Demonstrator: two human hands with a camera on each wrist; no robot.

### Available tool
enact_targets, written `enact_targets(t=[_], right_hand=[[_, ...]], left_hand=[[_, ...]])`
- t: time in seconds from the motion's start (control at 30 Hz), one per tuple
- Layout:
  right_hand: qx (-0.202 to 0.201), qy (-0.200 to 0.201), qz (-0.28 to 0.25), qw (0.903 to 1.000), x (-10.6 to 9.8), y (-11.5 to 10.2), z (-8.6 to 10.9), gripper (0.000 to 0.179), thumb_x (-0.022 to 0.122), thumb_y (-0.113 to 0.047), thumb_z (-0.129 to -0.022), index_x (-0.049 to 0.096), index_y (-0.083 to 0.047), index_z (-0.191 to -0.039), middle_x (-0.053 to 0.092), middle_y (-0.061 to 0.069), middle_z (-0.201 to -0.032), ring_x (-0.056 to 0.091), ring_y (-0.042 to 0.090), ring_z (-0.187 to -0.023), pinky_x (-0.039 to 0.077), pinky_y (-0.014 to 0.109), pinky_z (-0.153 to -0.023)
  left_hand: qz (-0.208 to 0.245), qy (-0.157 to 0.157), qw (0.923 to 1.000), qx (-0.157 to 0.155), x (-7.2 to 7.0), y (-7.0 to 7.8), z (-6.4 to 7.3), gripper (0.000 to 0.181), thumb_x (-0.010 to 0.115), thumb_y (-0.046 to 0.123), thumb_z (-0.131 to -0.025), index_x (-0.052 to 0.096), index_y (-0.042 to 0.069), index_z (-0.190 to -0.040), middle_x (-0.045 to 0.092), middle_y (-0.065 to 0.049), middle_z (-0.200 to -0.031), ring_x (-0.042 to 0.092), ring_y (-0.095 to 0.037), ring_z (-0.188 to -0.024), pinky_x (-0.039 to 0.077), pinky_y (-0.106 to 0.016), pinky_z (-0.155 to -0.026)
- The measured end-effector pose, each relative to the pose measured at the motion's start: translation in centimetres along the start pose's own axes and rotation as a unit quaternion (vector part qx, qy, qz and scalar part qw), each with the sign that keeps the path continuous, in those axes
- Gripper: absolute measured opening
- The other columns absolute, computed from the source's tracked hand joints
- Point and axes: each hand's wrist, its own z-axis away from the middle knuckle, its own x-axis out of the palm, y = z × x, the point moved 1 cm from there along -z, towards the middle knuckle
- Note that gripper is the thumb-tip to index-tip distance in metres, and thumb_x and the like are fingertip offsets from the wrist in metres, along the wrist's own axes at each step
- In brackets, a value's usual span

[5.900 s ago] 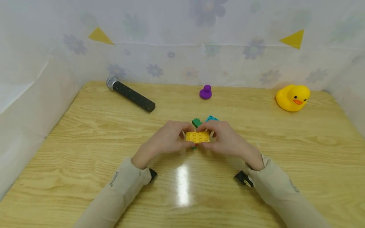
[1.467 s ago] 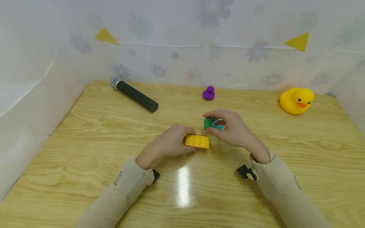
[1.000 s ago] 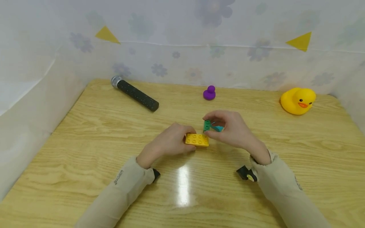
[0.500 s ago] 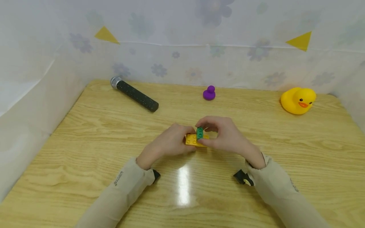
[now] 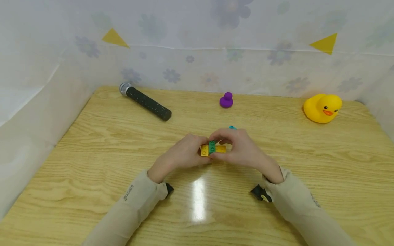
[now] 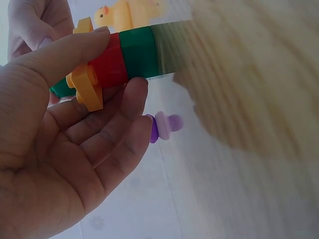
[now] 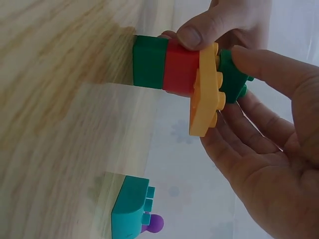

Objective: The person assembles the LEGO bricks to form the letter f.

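Note:
A small stack of toy building bricks stands on the table. Its lower green brick (image 7: 149, 62) touches the tabletop, a red brick (image 7: 182, 67) sits above that, and a flat yellow brick (image 5: 204, 151) lies across the top. My left hand (image 5: 184, 152) holds the stack from the left, thumb and fingers around the red brick just under the yellow one. Between the thumb and fingers of my right hand (image 5: 240, 147) is a second green brick (image 5: 212, 147), held over the yellow studs left of the middle. It looks slightly tilted; whether it is fully seated I cannot tell.
A turquoise brick (image 7: 130, 206) lies just behind my right hand, mostly hidden in the head view. Farther back are a black microphone (image 5: 147, 102) at left, a small purple duck (image 5: 226, 100) in the centre and a large yellow duck (image 5: 321, 109) at right. A patterned curtain (image 5: 197, 68) closes off the back.
The right hand let go of the yellow brick, picked up the green brick beside the turquoise one, and brought it left and nearer, onto the yellow brick. The left hand kept holding the stack.

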Motion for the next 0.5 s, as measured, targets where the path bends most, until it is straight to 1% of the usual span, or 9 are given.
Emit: enact_targets(t=[0.1,0.23,0.5], right_hand=[[-0.005,-0.001,-0.005,1.0000,0.13,0.06,0.00,0.032,0.078,0.003,-0.074,0.067,0.002,-0.105,0.069,0.011,-0.103,0.064,0.024,-0.094,0.053,0.032,-0.082],[-0.008,-0.001,0.003,1.0000,0.24,0.14,0.03,0.031,0.077,0.002,-0.076,0.067,0.001,-0.105,0.069,0.011,-0.103,0.065,0.024,-0.093,0.054,0.035,-0.080],[0.011,0.002,0.026,0.9996,0.28,0.04,0.04,0.031,0.079,-0.003,-0.075,0.068,-0.002,-0.104,0.069,0.008,-0.102,0.066,0.023,-0.091,0.054,0.037,-0.078]], left_hand=[[-0.003,0.000,1.0000,0.000,-0.05,0.04,0.02,0.023,0.075,0.020,-0.084,0.063,0.005,-0.098,0.057,0.002,-0.074,0.046,-0.010,-0.061,0.037,-0.022,-0.055],[-0.006,-0.001,1.0000,0.000,-0.12,0.08,0.07,0.023,0.074,0.020,-0.084,0.063,0.006,-0.098,0.056,0.002,-0.073,0.045,-0.010,-0.060,0.037,-0.022,-0.054],[-0.012,-0.001,0.9999,0.003,-0.13,0.12,0.10,0.032,0.074,0.021,-0.084,0.064,0.006,-0.110,0.058,0.004,-0.075,0.048,-0.010,-0.058,0.040,-0.022,-0.054]])
